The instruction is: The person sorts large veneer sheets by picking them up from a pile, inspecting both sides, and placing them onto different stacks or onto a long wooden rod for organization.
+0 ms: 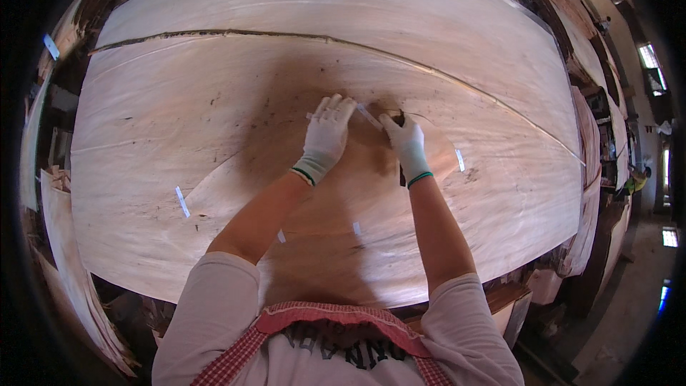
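Observation:
A broad sheet of pale wood veneer point(157, 121) lies before me, and both my hands, in white gloves with green cuffs, are over its middle. The fingers of my left hand point(327, 132) are stretched out on the veneer, its index fingertip at the upper end of a white tape strip point(369, 116). My right hand point(406, 139) is closed around a dark tool point(399, 119), mostly hidden by the glove, so its kind is unclear. Its thumb is at the strip's lower end. A curved veneer edge runs beneath both hands.
More white tape pieces stick to the sheet: one at left point(182, 201), one at right point(460, 160) and two nearer me. A long thin bamboo-like rod point(329, 39) crosses the far part. Stacked veneer point(586, 179) stands at right; a person point(634, 182) is far off there.

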